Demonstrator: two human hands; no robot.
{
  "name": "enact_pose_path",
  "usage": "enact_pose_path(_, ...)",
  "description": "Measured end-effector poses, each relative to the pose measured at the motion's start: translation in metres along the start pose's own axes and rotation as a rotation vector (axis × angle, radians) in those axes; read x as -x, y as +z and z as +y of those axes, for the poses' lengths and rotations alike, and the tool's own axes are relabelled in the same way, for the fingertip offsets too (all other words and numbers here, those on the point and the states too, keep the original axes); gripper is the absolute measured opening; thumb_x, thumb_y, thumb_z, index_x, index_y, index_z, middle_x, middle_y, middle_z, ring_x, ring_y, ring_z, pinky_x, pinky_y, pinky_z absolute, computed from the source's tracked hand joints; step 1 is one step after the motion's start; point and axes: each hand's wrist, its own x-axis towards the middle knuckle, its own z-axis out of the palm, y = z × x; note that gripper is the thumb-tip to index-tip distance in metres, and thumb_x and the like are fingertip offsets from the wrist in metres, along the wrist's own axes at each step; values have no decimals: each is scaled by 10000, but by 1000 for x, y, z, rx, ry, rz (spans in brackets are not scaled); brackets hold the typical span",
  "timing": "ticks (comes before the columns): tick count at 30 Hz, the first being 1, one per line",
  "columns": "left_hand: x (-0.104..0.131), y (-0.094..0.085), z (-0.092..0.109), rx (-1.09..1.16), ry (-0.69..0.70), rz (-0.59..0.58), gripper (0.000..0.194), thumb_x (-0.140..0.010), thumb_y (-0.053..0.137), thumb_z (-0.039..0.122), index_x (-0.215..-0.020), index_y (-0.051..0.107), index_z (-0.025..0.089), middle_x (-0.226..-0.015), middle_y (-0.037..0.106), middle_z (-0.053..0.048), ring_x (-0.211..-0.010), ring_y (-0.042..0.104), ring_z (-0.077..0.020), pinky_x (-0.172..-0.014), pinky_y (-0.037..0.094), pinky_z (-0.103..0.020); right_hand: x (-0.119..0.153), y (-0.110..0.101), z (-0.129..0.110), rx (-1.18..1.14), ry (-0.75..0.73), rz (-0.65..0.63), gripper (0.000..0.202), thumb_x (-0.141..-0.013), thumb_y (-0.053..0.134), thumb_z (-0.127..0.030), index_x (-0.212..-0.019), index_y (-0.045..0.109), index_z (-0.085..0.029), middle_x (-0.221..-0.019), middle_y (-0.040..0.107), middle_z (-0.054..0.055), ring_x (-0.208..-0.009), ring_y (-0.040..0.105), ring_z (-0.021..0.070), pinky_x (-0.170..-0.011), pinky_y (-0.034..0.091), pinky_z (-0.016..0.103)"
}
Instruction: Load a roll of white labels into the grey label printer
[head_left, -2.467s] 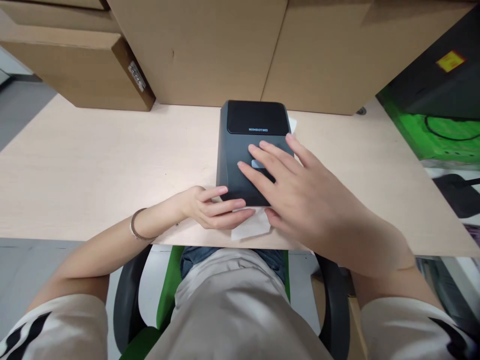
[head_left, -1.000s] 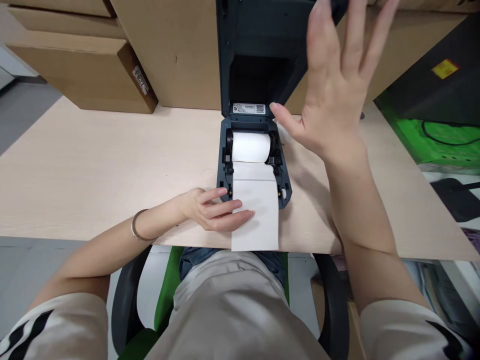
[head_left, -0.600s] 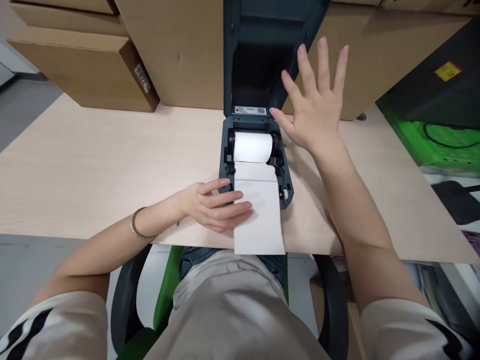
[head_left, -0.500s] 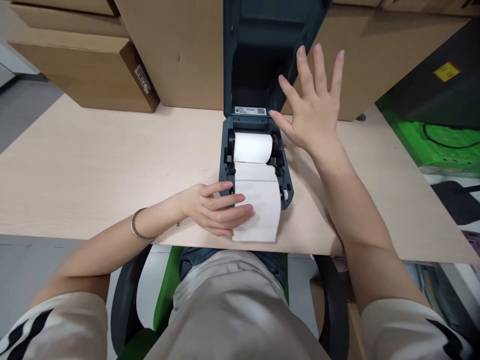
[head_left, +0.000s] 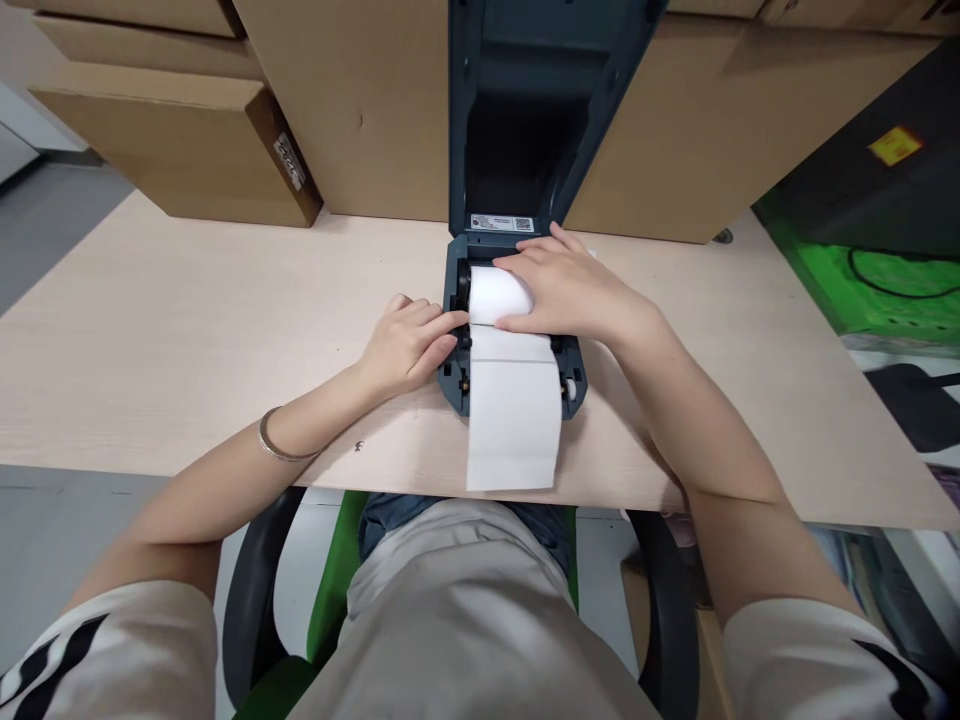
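A dark blue-grey label printer (head_left: 454, 384) sits on the table with its lid (head_left: 551, 60) raised. Inside it lies a white label roll (head_left: 496, 296), and a strip of blank labels (head_left: 514, 425) runs from it over the printer's front towards me. My right hand (head_left: 566, 285) is closed over the roll's right part, thumb in front and fingers behind, hiding that end. My left hand (head_left: 412, 340) is at the printer's left rim. Its index finger reaches the roll's left edge, the thumb is apart, the other fingers are loosely bent, and nothing is held.
Cardboard boxes (head_left: 382, 120) stand along the back of the table (head_left: 225, 330), one smaller box (head_left: 172, 150) at the left. To the right are a black case (head_left: 862, 190) with a yellow label and a green surface (head_left: 892, 290). Chair armrests (head_left: 251, 610) flank my body below the table edge.
My right hand has come down from beside the raised lid onto the label roll. My left hand has moved off the label strip, up to the printer's left side.
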Motion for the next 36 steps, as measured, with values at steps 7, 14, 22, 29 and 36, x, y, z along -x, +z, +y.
enact_pose_path(7,0,1,2,211,-105,-55,619,-1116,160,548,-1150,661,188,-902,660,-79,-791,637,-235,-715,502,-341,-6,3,0,142,-26,21,642,-811,757,-478,-1325,709,-96,-1182,772,173,-1342,600,420,-1331,207,667)
enact_pose_path(14,-3,0,0,234,-85,-62,565,-1119,184,525,-1092,639,190,-879,606,-65,-763,617,-228,-711,525,-344,-5,-16,-10,142,-26,144,605,-805,762,-470,-1326,626,-194,-1180,703,126,-1097,673,387,-1284,262,718)
enact_pose_path(22,-1,2,1,242,-81,-47,594,-1121,154,508,-1129,647,177,-871,575,-62,-749,593,-229,-710,530,-359,41,-80,16,-88,86,451,555,-745,816,-509,-1170,573,-248,-1260,637,139,-1143,635,377,-1015,552,581)
enact_pose_path(29,-2,0,1,282,-83,-49,578,-1122,178,500,-1128,648,164,-893,583,-73,-784,606,-232,-755,539,-372,64,-83,86,-23,525,246,645,-688,946,-329,-1217,577,-307,-1308,647,91,-1176,637,348,-959,540,481)
enact_pose_path(36,-2,0,0,271,-76,-43,560,-1123,192,490,-1118,650,166,-884,582,-70,-776,603,-226,-739,537,-360,54,-40,143,-58,681,-19,620,-680,953,-247,-1209,636,-178,-1281,687,163,-1117,620,288,-889,471,391)
